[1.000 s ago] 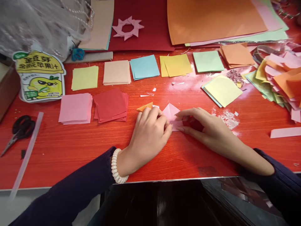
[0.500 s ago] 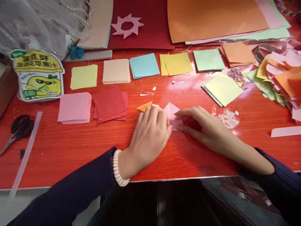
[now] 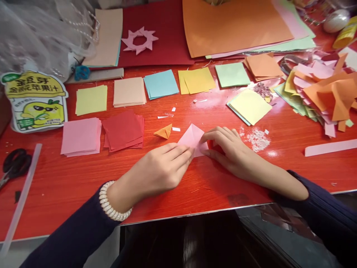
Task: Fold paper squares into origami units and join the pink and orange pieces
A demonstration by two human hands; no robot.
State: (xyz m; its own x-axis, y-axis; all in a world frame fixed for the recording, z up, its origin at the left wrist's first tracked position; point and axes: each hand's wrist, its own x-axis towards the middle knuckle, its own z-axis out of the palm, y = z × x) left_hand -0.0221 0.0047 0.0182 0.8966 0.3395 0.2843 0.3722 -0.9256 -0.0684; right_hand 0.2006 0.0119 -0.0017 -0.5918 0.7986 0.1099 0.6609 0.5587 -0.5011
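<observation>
A small pink paper (image 3: 190,136) with a folded, pointed top lies on the red table in front of me. My left hand (image 3: 160,167), a coiled white band at its wrist, has its fingers closed on the paper's lower left edge. On the right side, my right hand (image 3: 232,150) pinches the paper's edge between thumb and forefinger, the other fingers curled. Part of the paper is hidden under the fingertips. Just beyond my left hand rests a small folded orange paper piece (image 3: 164,131), with a white scrap (image 3: 176,129) beside it.
Pink squares (image 3: 80,137) and red squares (image 3: 124,130) are stacked at left, with more coloured stacks behind. A pink paper ring (image 3: 140,40) lies at the back. Black-handled scissors (image 3: 17,163) are far left; a heap of paper scraps (image 3: 326,89) is at right.
My left hand has slid left and down, uncovering the orange piece and more of the pink paper. My right hand keeps its hold on the paper's right side. The view has shifted slightly.
</observation>
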